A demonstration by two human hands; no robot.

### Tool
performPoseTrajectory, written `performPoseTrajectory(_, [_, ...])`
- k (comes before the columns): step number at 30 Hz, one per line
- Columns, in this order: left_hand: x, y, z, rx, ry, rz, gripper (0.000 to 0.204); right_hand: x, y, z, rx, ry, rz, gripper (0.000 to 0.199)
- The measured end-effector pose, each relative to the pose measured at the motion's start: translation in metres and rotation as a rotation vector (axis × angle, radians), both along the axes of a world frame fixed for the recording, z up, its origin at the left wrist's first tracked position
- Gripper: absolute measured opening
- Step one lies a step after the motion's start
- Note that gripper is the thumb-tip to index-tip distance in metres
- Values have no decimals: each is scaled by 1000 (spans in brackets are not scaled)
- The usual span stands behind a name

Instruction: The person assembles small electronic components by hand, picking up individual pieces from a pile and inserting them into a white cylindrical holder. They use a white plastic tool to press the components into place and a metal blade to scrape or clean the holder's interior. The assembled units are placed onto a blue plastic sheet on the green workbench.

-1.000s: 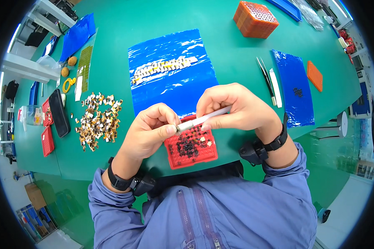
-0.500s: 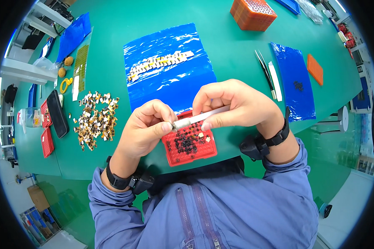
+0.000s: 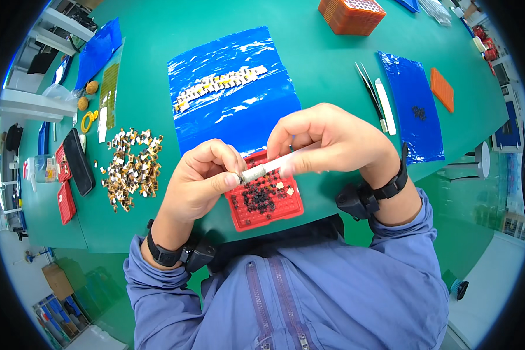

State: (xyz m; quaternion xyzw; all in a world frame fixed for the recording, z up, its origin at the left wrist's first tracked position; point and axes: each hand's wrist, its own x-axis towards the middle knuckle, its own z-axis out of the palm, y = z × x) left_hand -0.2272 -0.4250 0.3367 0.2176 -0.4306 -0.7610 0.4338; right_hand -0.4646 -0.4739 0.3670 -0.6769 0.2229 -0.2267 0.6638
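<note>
Both hands, left hand (image 3: 201, 181) and right hand (image 3: 326, 140), grip a slim white pen-shaped tool (image 3: 268, 167) above a square red plastic tray (image 3: 265, 199) on the green table (image 3: 309, 70).

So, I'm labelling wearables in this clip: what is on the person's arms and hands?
Both hands, left hand and right hand, are bare, with no gloves. Each wrist carries a black band holding a small black device. The blue-grey jacket sleeves are pushed back behind the wrists.

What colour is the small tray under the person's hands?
Red: the small tray holds tiny black pieces, seen best in the head view.
</note>
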Motion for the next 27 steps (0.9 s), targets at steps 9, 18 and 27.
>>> performPoseTrajectory(9, [0,1,2,-12,-81,-30,11,-8,-8,4,-180,97,70,15])
performPoseTrajectory(18, [1,5,6,-33,-70,-76,13,-12,-16,-1,-175,163,-33,16])
performPoseTrajectory(27, [1,6,13,-206,-250,-125,16,-9,-21,-6,-149,166,-129,14])
